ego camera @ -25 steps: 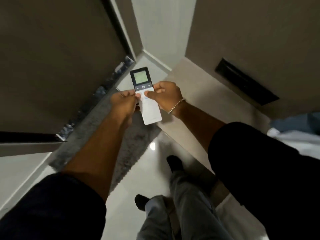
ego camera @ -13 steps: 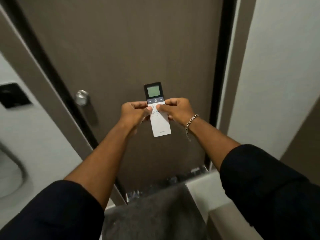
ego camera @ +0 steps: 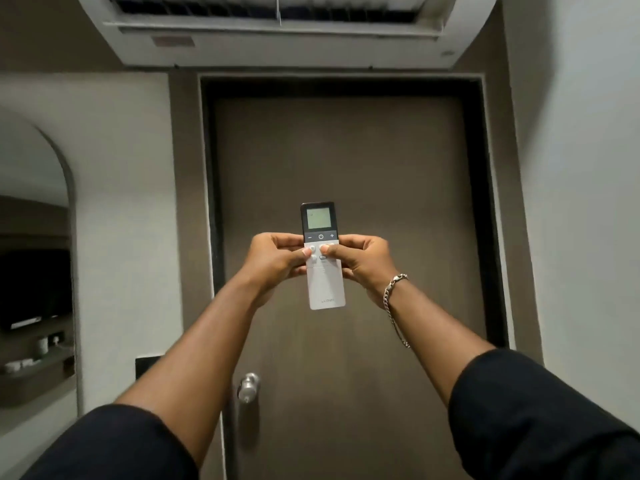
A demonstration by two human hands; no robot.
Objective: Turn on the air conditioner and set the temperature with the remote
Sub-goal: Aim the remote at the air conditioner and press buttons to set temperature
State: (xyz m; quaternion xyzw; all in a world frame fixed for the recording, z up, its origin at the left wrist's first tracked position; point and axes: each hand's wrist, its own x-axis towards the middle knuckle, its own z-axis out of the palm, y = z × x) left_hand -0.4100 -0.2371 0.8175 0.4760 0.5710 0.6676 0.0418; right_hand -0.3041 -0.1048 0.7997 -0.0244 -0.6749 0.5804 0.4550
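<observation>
A slim white remote (ego camera: 325,289) with a dark top and a lit greenish screen is held upright at arm's length, in front of a brown door. My left hand (ego camera: 273,261) grips its left side and my right hand (ego camera: 363,265) grips its right side. Both thumbs rest on the small white buttons just below the dark strip with the minus, power and plus signs. The white air conditioner (ego camera: 277,32) hangs on the wall above the door, its dark slotted grille facing down.
The brown door (ego camera: 381,202) has a dark frame and a round metal knob (ego camera: 248,387) at the lower left. A black wall plate (ego camera: 149,367) sits left of the knob. An arched recess with dark shelves (ego camera: 34,306) and small items is at the far left.
My view has swung up from the floor to the door and the air conditioner above it. Both hands have kept hold of the remote and lifted it along.
</observation>
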